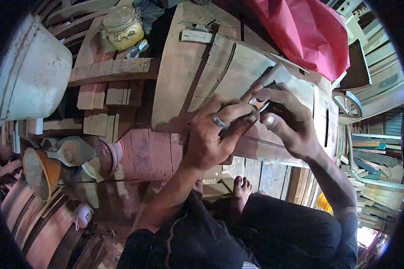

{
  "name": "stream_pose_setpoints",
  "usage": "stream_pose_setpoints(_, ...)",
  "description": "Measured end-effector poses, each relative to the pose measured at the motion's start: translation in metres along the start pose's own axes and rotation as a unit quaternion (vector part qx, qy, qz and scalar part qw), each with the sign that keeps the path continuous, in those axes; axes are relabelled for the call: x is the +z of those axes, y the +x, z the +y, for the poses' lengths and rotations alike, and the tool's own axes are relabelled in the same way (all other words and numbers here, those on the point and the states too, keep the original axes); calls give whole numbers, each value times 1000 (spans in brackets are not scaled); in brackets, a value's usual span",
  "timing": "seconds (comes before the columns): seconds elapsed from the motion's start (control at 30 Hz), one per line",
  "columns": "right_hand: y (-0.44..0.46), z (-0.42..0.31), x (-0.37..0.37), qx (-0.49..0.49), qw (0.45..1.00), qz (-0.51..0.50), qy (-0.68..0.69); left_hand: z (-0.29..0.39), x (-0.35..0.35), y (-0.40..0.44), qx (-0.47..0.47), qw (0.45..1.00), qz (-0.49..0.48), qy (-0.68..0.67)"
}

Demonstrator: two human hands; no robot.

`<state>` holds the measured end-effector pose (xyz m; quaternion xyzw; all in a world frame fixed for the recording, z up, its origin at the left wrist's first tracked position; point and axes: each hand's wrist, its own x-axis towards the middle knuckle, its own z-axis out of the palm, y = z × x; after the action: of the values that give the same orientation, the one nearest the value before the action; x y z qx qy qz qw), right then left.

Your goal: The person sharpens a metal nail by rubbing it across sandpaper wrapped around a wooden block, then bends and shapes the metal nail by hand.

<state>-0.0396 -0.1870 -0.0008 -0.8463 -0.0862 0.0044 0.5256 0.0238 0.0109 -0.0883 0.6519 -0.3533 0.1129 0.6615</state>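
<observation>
My two hands meet above a wooden bench top. My left hand (213, 130), with a silver band on one finger, pinches a small, pale, thin curved piece (261, 109) between thumb and fingers. From the other side my right hand (292, 119) grips the same piece with thumb and forefinger. Its shape is partly hidden by the fingertips, and its exact kind cannot be made out. Just beyond the fingers, a greyish flat sheet (280, 74) lies on the wooden panel (251, 62), which has dark slots cut in it.
A red cloth (305, 36) drapes over the far right. Upper left are a glass jar (123, 31) of yellowish stuff and a white tub (38, 71). An orange-rimmed bowl (40, 175) and a small white bottle (83, 215) sit lower left. Stacked wood lines the right.
</observation>
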Motion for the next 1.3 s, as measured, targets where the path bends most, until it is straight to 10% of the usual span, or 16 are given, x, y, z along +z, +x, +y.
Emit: stream_pose_setpoints(1.3, -6, 3, 10, 23, 996, 21, 79, -1, 2, -3, 5, 999, -20, 32)
